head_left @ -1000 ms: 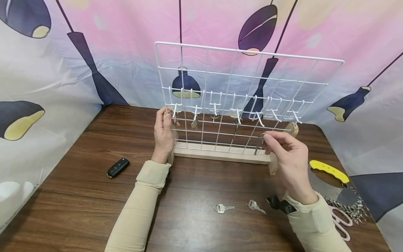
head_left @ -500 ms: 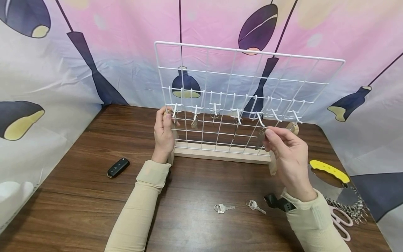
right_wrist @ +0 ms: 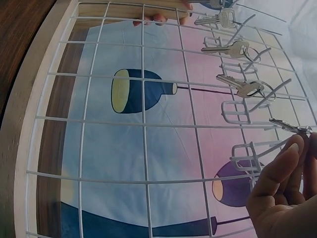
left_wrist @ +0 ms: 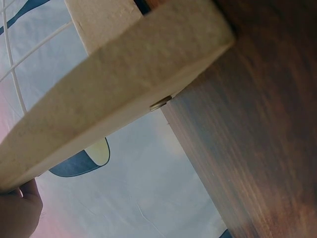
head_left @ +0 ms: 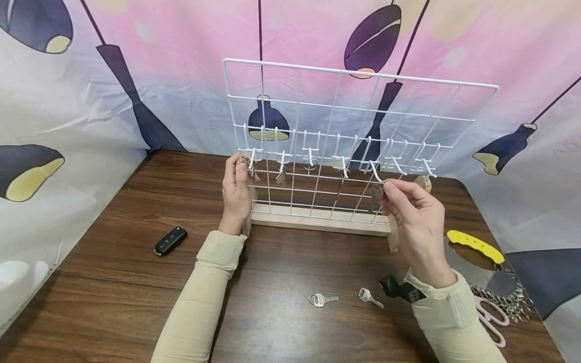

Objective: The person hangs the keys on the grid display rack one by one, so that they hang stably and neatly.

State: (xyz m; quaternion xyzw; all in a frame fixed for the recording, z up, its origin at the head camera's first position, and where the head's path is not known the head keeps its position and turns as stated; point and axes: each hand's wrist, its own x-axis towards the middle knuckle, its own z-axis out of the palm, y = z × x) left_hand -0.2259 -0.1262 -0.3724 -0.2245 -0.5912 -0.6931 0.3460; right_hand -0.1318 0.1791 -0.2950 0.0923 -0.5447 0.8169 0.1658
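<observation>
Brown wood tabletop (head_left: 272,322) spreads below us, its far edge against a pink-and-blue cloth (head_left: 190,121). Our left hand (head_left: 237,194) grips the left side of the wire rack (head_left: 317,222); our right hand (head_left: 417,222) pinches a key (head_left: 375,196) by the fifth hook (head_left: 374,172) from the left, though we cannot tell whether they touch. Nearer us, two loose keys (head_left: 319,300) lie apart from the rack. Wood stretches wide between rack and black car key (head_left: 170,241); pink scissors (head_left: 493,333) sit between our right sleeve (head_left: 454,322) and the edge.

Right fingers (right_wrist: 277,171) partly hide the held key (right_wrist: 290,127); left fingers (left_wrist: 21,213) run off the left wrist view
</observation>
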